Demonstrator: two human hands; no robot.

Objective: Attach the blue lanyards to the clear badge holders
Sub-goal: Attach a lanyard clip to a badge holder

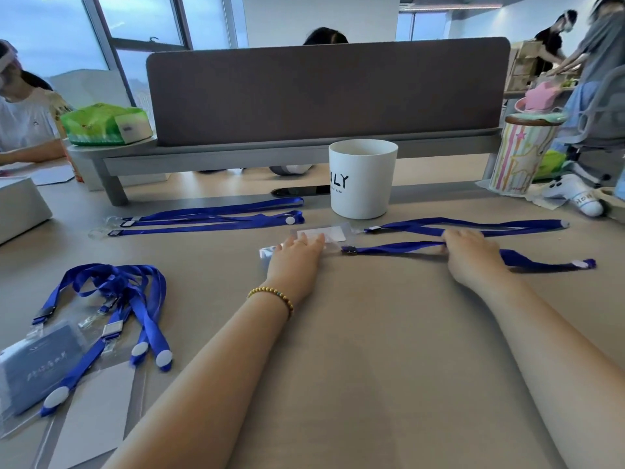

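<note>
Left hand (297,253) lay flat at frame centre, fingers straight and together, pressing on a clear badge holder (321,235) on the beige table (372,333). The holder's near part was hidden under the palm; its far edge and a white insert showed beyond the fingertips. A bead bracelet (272,296) sat on that wrist.

Right hand (468,250) lay right of centre, on top of a blue lanyard (399,248). Fingers curved down over the strap; whether they pinched it or only rested on it could not be told. The strap ran left from the hand to a dark clip (349,250), which lay just beside the holder's right edge; whether clip and holder were joined could not be made out. To the right the strap reappeared and ended near a pale tab, blurred.

A second lanyard (473,226) lay just beyond the right hand. Straightened lanyards (209,218) lay at centre left, their clear clips hard to see. Lower left: a loose bunch of lanyards (135,299) over a stack of badge holders (37,374), cut off by the frame edge.

White cup (362,179) stood beyond the hands, its lettering partly turned out of view
</note>
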